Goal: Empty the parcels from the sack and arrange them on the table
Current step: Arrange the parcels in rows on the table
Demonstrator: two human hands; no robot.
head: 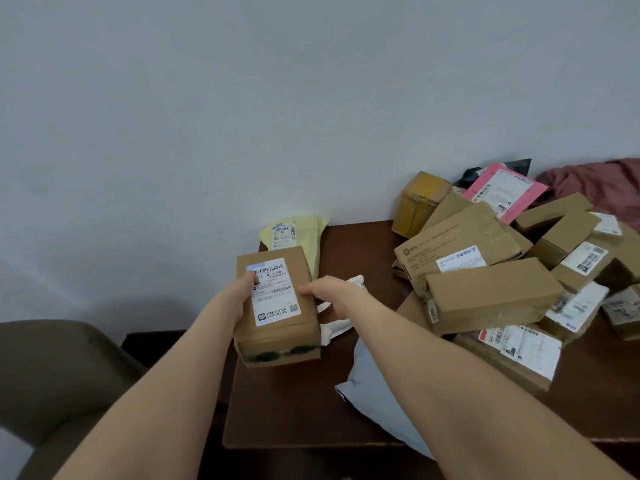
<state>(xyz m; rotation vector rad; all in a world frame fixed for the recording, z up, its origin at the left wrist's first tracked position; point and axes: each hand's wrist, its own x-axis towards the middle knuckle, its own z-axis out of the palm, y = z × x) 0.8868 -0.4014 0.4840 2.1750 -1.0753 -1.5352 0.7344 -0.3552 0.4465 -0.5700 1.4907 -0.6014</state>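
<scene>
Your left hand (244,289) and right hand (325,294) grip the brown box (277,336) by its sides, thumbs on its label. Under the box is the dark desk (294,410). Right of the box is a pile of parcels (491,292). Behind it are a yellow bag (308,233) and a pale wall (242,98).

Views: one only, head-worn and wide-angle.
Position: above and behind the forearms, at the near edge of the table (287,407).
Facing: forward and down, toward the wall (242,98), which fills the upper half.
Nearness: close. The left hand (242,294) and right hand (330,297), holding the cardboard box (277,341), sit mid-frame.
Right edge: parcel heap (491,296) — partly cut off.
</scene>
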